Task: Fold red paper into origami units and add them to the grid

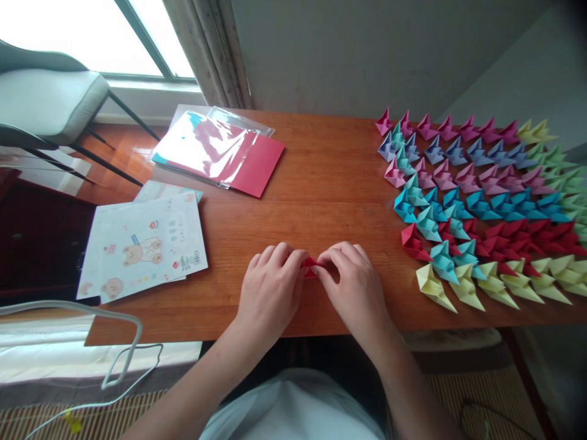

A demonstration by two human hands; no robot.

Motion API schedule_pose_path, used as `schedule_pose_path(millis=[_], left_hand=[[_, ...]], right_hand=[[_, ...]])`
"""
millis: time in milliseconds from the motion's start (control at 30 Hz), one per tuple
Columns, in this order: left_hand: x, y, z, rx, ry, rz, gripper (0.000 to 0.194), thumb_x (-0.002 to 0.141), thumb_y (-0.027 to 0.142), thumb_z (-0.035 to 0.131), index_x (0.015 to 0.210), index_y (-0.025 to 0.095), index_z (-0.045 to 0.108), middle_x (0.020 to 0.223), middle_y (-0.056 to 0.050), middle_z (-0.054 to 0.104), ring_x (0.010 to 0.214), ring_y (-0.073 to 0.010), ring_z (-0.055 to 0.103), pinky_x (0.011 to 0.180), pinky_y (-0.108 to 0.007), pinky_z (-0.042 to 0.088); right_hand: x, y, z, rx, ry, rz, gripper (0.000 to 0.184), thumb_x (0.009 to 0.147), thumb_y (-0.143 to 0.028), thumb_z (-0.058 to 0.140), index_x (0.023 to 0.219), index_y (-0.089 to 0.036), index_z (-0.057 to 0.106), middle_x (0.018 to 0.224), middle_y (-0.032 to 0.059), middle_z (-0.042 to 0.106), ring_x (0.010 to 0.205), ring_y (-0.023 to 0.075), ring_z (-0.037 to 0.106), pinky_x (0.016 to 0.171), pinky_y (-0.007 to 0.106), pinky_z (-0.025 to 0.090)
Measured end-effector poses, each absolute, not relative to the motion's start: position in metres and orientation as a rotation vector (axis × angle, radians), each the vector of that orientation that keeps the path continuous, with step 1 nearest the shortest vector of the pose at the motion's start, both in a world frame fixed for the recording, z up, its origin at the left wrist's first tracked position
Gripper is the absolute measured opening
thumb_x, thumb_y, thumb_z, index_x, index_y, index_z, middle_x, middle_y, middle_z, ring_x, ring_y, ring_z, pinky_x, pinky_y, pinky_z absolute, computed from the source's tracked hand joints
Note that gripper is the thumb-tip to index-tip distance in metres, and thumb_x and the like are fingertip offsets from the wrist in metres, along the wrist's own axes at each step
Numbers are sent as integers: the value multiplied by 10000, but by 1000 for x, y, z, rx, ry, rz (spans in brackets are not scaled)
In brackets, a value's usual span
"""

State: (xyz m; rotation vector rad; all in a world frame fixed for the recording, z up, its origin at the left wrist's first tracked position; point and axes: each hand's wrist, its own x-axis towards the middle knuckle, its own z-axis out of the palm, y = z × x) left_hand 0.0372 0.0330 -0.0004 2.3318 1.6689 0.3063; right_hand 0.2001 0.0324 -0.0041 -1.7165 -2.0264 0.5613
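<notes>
A small folded piece of red paper is held between my two hands, just above the wooden table near its front edge. My left hand is closed on its left side, with the fingers curled over and hiding much of it. On the other side my right hand pinches the paper's right end between thumb and forefinger. Only a short red strip shows between the hands, so its full shape is hidden.
Rows of folded paper figures in several colours cover the table's right side. At the back left lies a plastic packet of coloured paper. Printed bear sheets lie at the left edge. A chair stands beyond.
</notes>
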Motion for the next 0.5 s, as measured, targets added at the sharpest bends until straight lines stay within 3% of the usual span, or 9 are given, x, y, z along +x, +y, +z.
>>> schedule_pose_path(millis=[500], left_hand=[[38,30,-2,2386,1664,302,159,978,231,489,1061,232,625,997,-60,642,909,-242,555,794,-383,418]], right_hand=[[194,19,-8,-1712,-2008,496,80,951,-224,579,966,-212,657,983,77,666,925,248,557,843,381,442]])
